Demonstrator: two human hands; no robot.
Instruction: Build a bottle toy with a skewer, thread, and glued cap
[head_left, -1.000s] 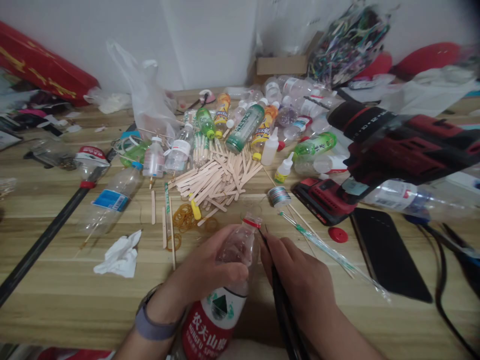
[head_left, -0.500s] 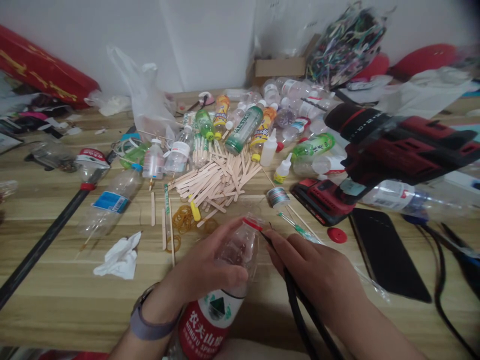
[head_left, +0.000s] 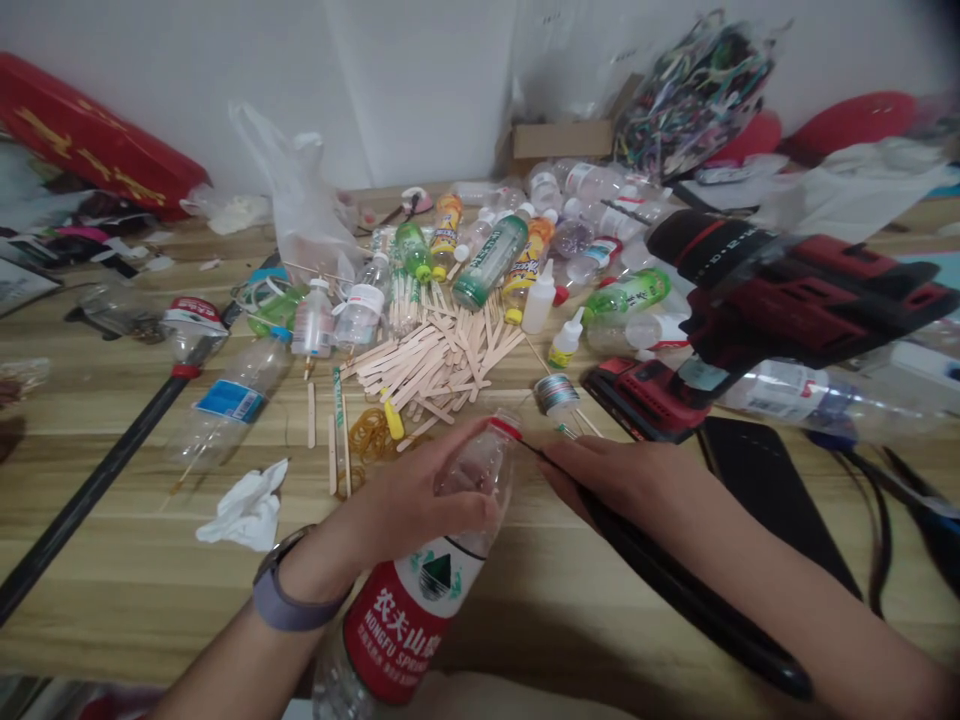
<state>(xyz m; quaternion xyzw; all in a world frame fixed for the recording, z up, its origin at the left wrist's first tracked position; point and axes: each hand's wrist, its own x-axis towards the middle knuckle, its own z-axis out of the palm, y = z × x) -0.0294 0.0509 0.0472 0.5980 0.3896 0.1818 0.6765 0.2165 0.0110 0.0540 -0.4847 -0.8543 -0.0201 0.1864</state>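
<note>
My left hand is wrapped round the upper part of a clear plastic water bottle with a red and white label. The bottle lies tilted, its open red-ringed neck pointing away from me. My right hand pinches a long black tool near its thin tip. The tip touches the side of the bottle just below the neck. The tool's handle runs back under my right forearm toward the lower right. A grey band sits on my left wrist.
A heap of wooden craft sticks, yellow rubber bands, a thread spool and several small bottles lie beyond the hands. A red power drill stands right, beside a black phone. A crumpled tissue and black rod lie left.
My right hand has swung the black tool from nearly upright to slanting low to the right, its tip staying at the bottle's neck. The bottle has tipped a little further away.
</note>
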